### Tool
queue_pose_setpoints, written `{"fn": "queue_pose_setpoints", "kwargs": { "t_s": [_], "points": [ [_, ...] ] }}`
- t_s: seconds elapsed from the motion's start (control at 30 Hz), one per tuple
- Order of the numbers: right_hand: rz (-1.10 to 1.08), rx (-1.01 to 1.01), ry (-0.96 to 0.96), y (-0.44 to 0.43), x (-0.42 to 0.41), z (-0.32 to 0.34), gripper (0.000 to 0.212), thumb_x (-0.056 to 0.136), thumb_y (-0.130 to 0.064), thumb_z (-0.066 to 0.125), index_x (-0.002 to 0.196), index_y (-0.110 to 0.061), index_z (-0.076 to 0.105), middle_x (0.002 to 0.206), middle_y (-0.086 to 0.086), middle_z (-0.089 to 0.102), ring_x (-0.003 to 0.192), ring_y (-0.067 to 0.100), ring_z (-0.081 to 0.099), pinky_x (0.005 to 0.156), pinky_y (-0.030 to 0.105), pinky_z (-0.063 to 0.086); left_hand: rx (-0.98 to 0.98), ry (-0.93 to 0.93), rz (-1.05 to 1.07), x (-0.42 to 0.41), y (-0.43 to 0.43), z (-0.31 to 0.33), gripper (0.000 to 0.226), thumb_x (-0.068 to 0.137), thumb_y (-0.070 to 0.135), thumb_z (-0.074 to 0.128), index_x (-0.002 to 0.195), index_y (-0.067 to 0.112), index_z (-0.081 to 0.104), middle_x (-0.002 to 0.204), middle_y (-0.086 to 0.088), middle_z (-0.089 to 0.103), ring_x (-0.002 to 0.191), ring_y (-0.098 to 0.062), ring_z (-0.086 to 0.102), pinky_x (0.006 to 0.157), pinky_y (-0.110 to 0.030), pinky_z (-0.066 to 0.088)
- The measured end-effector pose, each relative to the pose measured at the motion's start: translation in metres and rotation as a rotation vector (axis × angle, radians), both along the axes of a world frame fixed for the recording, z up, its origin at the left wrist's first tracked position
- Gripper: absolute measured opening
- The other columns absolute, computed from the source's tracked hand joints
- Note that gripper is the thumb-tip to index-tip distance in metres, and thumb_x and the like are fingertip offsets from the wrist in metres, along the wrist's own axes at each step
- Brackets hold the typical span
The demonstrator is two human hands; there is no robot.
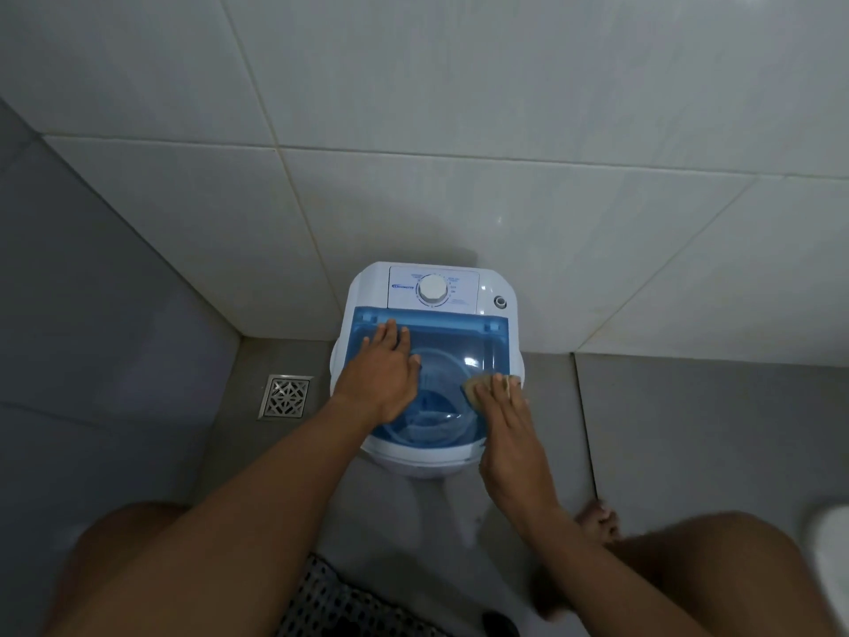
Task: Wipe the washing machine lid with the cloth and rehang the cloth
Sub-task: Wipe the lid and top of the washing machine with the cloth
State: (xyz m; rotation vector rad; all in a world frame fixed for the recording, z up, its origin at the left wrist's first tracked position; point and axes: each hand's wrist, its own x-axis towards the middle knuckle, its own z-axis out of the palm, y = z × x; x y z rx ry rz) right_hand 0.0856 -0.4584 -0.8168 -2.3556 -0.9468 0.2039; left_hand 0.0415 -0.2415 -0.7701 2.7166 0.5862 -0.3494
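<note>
head view, looking down in a tiled corner: one small white washing machine (429,360) on the floor, its single translucent blue lid (441,342) shut. left hand (381,379) laid flat, fingers spread, on the lid's left half, apparently steadying the machine. right hand (507,429) pressed flat with fingers together on one tan cloth (478,387), pinning it to the lid near the right edge; only the cloth's far end showing beyond the fingertips. wiping step judged in hand, with the rehanging not yet reached. next move likely to call for sweeping the cloth across the rest of the blue panel under even pressure, shifting the left hand clear of the unwiped half. no hook or rail for the cloth in sight. counted elsewhere: one round white dial (432,289) on the control panel behind the lid, one metal floor drain (287,396) to the left, one perforated mat (340,599) at the bottom edge.
</note>
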Motion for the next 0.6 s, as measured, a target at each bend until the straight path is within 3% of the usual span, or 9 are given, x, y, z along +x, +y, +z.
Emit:
{"fn": "queue_pose_setpoints", "kwargs": {
  "t_s": [0.2, 0.37, 0.53, 0.6],
  "points": [
    [0.107, -0.046, -0.053, 0.001, -0.054, -0.008, 0.084, 0.069, 0.009, 0.031, 0.149, -0.013, 0.028, 0.157, 0.01, 0.022, 0.149, 0.024, 0.001, 0.12, 0.041, -0.002, -0.007, 0.008, 0.016, 0.003, 0.001, 0.004, 0.059, 0.101, 0.037, 0.017, 0.148, 0.002, 0.014, 0.158, -0.018, 0.009, 0.146, -0.028, 0.006, 0.117, -0.042, 0.015],
    [0.395, -0.082, -0.172, 0.027, -0.088, 0.0, 0.059, 0.086, -0.005, 0.029, 0.143, -0.009, 0.042, 0.151, 0.013, 0.039, 0.144, 0.034, 0.024, 0.114, 0.048, 0.014, -0.006, 0.005, 0.008, 0.003, 0.001, 0.007, 0.058, 0.101, 0.036, 0.018, 0.148, 0.002, 0.015, 0.158, -0.018, 0.01, 0.146, -0.028, 0.008, 0.116, -0.041, 0.017],
    [0.397, -0.108, -0.216, 0.031, -0.089, -0.005, 0.06, 0.085, -0.004, 0.029, 0.144, -0.007, 0.041, 0.152, 0.014, 0.037, 0.144, 0.035, 0.024, 0.114, 0.047, 0.018, -0.02, 0.039, 0.018, 0.006, 0.001, 0.009, 0.058, 0.101, 0.036, 0.018, 0.148, 0.001, 0.016, 0.158, -0.019, 0.011, 0.146, -0.029, 0.01, 0.116, -0.043, 0.018],
    [0.381, -0.132, -0.225, 0.037, -0.091, -0.004, 0.06, 0.084, -0.003, 0.029, 0.143, -0.004, 0.043, 0.15, 0.017, 0.04, 0.141, 0.039, 0.027, 0.112, 0.048, 0.021, -0.027, 0.055, 0.064, 0.013, 0.0, 0.01, 0.059, 0.1, 0.038, 0.018, 0.145, -0.001, 0.024, 0.154, -0.023, 0.02, 0.143, -0.033, 0.019, 0.114, -0.046, 0.025]
  ]
}}
